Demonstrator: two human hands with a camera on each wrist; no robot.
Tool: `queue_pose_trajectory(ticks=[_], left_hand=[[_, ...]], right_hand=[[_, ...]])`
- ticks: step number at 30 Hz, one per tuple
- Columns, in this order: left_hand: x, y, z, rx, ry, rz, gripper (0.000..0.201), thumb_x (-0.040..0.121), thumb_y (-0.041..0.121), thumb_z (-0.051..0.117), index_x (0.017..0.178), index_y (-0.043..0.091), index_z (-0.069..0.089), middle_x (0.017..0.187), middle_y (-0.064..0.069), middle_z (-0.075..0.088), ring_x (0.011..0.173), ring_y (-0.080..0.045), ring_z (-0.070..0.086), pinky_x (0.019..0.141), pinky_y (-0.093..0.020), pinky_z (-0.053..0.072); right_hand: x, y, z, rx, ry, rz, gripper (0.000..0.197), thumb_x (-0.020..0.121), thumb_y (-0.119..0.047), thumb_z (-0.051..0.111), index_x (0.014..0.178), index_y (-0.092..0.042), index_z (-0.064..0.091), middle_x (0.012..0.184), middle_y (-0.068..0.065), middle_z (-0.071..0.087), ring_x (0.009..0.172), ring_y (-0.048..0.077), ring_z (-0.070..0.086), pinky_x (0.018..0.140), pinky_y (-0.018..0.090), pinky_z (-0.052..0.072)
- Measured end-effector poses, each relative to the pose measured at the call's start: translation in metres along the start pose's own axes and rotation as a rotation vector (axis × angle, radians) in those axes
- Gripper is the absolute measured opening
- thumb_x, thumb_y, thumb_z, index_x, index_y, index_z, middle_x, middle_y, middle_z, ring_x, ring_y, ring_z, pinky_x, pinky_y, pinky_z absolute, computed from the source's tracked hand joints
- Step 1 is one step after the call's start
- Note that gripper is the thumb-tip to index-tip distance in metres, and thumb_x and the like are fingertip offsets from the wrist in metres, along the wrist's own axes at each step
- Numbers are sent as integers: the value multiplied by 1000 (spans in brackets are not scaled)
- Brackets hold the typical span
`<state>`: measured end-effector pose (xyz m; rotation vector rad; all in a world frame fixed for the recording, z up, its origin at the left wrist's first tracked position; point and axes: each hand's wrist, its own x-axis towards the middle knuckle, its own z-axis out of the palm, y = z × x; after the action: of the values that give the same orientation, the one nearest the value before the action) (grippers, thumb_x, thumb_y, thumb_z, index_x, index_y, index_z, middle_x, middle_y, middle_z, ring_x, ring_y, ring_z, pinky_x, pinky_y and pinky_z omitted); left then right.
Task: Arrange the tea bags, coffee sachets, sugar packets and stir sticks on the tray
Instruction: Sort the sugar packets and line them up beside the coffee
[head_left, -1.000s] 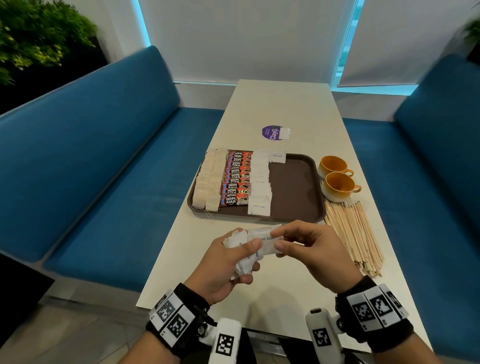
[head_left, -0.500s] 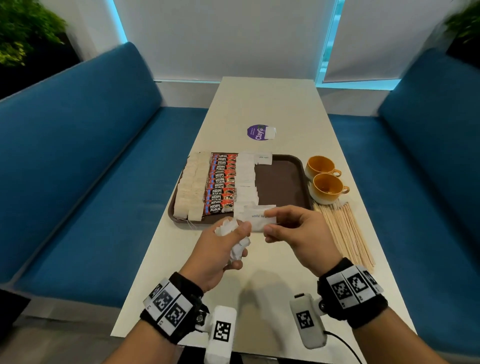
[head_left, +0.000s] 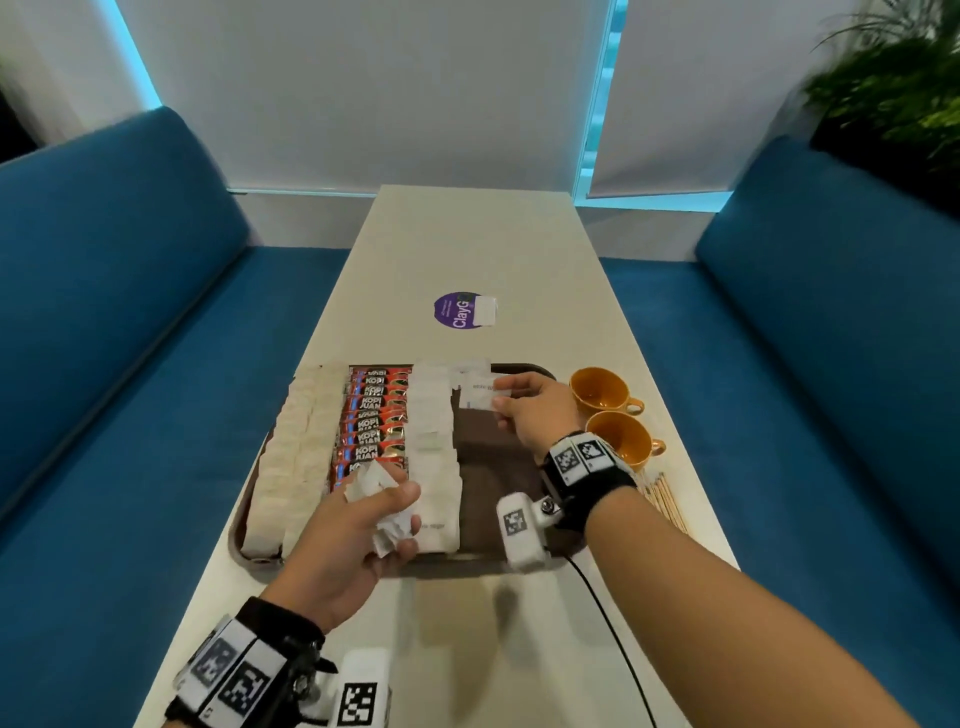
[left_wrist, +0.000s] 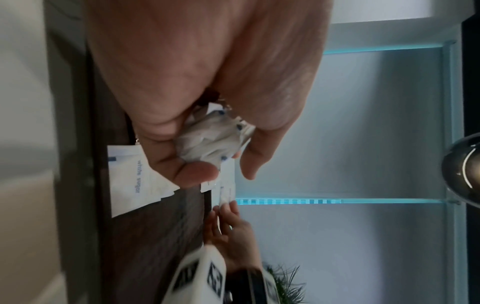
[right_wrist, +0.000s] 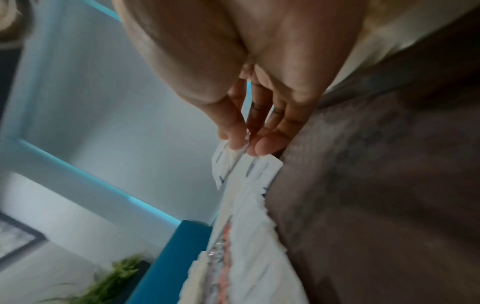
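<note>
The single sugar packet is now out over the far end of the brown tray, just right of the sugar row, pinched between thumb and fingertips of the right hand (half a second ago it was still near the tray's front edge, close to the person). The left hand has moved up over the tray's near edge too, fingers curled round a crumpled bunch of packets. Coffee sachets and tea bags fill the left side. Two orange cups and the stir sticks stay on the table to the right.
</note>
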<state>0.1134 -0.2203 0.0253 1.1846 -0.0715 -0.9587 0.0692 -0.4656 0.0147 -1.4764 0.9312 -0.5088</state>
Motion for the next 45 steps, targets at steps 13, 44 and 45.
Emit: queue_pose_trajectory(ticks=[13, 44, 45], left_hand=[[4, -10, -15, 20, -14, -140, 49, 59, -15, 85, 102, -6, 62, 85, -23, 60, 64, -33, 55, 54, -35, 42], [-69, -4, -14, -114, -201, 11, 57, 72, 1, 66, 128, 11, 65, 108, -21, 67, 73, -35, 62, 49, -30, 47], [-75, -4, -15, -99, -211, 19, 56, 73, 2, 67, 128, 10, 63, 106, -21, 66, 73, -35, 61, 48, -30, 46]], right_hand=[[88, 19, 30, -525, -43, -87, 17, 93, -7, 70, 102, -20, 76, 84, -11, 59, 76, 5, 55, 76, 18, 43], [-143, -44, -3, -271, -466, -228, 9, 93, -16, 73, 101, -14, 76, 94, 14, 73, 66, 8, 66, 65, 19, 56], [-160, -41, -6, -227, -483, -211, 10, 93, -16, 73, 102, -13, 76, 94, 16, 72, 67, 11, 65, 66, 22, 56]])
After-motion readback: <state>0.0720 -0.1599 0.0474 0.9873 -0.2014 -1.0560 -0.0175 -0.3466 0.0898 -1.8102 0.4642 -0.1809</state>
